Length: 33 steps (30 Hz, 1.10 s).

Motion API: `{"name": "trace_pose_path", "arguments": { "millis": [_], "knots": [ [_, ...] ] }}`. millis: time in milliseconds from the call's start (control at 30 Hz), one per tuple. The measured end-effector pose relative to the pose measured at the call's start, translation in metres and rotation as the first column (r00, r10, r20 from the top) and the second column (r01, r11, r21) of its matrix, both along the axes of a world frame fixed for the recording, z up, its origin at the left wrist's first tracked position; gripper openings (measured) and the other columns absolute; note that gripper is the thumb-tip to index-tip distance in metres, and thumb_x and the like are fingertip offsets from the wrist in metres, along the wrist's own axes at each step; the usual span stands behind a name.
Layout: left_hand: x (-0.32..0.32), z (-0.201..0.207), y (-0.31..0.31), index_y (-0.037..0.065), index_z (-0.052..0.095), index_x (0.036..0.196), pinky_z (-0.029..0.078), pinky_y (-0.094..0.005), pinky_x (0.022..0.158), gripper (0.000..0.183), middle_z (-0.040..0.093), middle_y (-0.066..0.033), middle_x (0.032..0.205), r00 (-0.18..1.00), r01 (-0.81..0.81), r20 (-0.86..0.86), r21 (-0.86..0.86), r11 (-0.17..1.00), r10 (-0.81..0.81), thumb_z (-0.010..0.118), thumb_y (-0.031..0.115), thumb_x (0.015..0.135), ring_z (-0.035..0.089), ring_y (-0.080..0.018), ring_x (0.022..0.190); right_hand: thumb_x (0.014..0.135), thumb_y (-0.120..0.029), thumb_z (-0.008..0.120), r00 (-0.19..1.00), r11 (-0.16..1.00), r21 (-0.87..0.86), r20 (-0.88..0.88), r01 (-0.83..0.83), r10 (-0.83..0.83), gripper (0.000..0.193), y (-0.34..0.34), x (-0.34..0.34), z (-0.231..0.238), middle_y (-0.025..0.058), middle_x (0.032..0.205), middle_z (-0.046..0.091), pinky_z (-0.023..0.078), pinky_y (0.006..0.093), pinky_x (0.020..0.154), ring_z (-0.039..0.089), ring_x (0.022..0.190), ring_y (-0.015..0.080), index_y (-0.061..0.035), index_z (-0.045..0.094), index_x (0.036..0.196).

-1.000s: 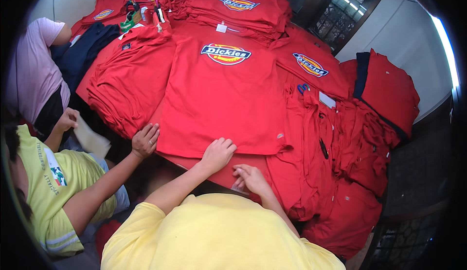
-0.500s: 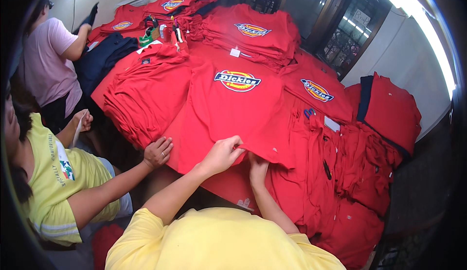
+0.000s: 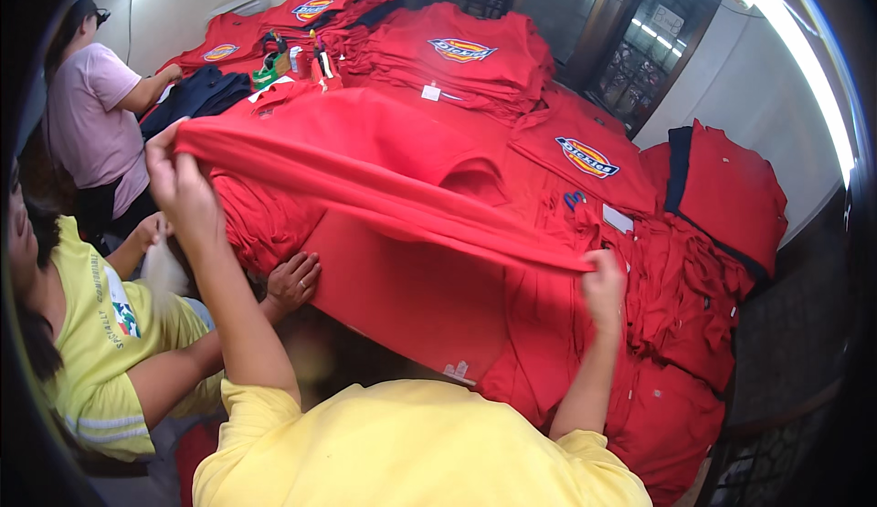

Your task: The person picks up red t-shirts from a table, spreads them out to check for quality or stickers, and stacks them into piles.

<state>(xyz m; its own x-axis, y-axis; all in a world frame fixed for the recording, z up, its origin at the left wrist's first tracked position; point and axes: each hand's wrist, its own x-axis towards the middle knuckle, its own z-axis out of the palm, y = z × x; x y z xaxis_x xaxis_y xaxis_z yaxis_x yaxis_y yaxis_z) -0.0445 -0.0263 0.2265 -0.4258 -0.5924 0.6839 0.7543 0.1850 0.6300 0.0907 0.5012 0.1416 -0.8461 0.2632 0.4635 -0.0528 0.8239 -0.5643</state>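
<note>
A red T-shirt is stretched in the air between my two hands, its edge pulled into a long taut fold. My left hand grips one end, raised at the left above a heap of red shirts. At the right, my right hand is closed on the other end, lower and nearer to me. Part of the shirt hangs beyond the fold, over the red-covered table; its printed front is not visible.
Stacked red shirts with printed logos stand at the back. More red shirts are heaped at the right, near blue-handled snips. At the left, a co-worker's hand rests against the heap; another person stands farther off.
The shirt that lay logo-up on the table is now lifted and stretched. My left hand has moved up and left, my right hand right. The far person's raised arm has come down.
</note>
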Motion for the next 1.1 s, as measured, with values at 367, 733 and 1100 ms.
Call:
{"name": "trace_pose_path", "arguments": {
  "millis": [367, 733, 1100],
  "knots": [
    [0.034, 0.033, 0.062, -0.003, 0.058, 0.103, 0.044, -0.0296, 0.091, 0.027, 0.065, -0.0140, 0.102, 0.845, 0.535, 0.298, -0.458, 0.710, -0.445, 0.046, -0.009, 0.080, 0.062, -0.0197, 0.093, 0.082, 0.004, 0.052, 0.782, 0.653, -0.513, -0.590, -0.557, 0.204, 0.021, 0.017, -0.028, 0.091, 0.0064, 0.094, 0.059, 0.047, 0.0264, 0.071, 0.056, 0.080, 0.0121, -0.0015, 0.056, 0.101],
    [-0.006, 0.030, 0.002, 0.000, 0.064, 0.093, 0.045, -0.0282, 0.089, 0.014, 0.065, -0.0083, 0.098, 0.993, -0.060, -0.121, -0.368, 0.928, 0.016, 0.053, -0.002, 0.085, 0.061, -0.0172, 0.093, 0.077, 0.012, 0.046, 0.506, 0.693, -0.140, -0.785, -0.707, 0.358, 0.017, 0.024, -0.005, 0.156, 0.0102, 0.095, 0.056, 0.045, 0.0294, 0.076, 0.053, 0.085, 0.0180, -0.0017, 0.055, 0.082],
    [0.070, -0.143, 0.021, 0.000, 0.067, 0.100, 0.048, -0.0388, 0.088, 0.024, 0.061, -0.0180, 0.104, 0.827, 0.355, 0.419, -0.906, 0.229, 0.375, 0.057, 0.000, 0.077, 0.060, -0.0336, 0.100, 0.081, -0.007, 0.060, 0.772, 0.968, -0.072, 0.590, -0.239, 0.235, 0.015, -0.021, 0.062, -0.028, 0.0116, 0.104, 0.063, 0.044, 0.0316, 0.088, 0.057, 0.102, 0.0229, -0.0018, 0.068, 0.093]
  ]
}}
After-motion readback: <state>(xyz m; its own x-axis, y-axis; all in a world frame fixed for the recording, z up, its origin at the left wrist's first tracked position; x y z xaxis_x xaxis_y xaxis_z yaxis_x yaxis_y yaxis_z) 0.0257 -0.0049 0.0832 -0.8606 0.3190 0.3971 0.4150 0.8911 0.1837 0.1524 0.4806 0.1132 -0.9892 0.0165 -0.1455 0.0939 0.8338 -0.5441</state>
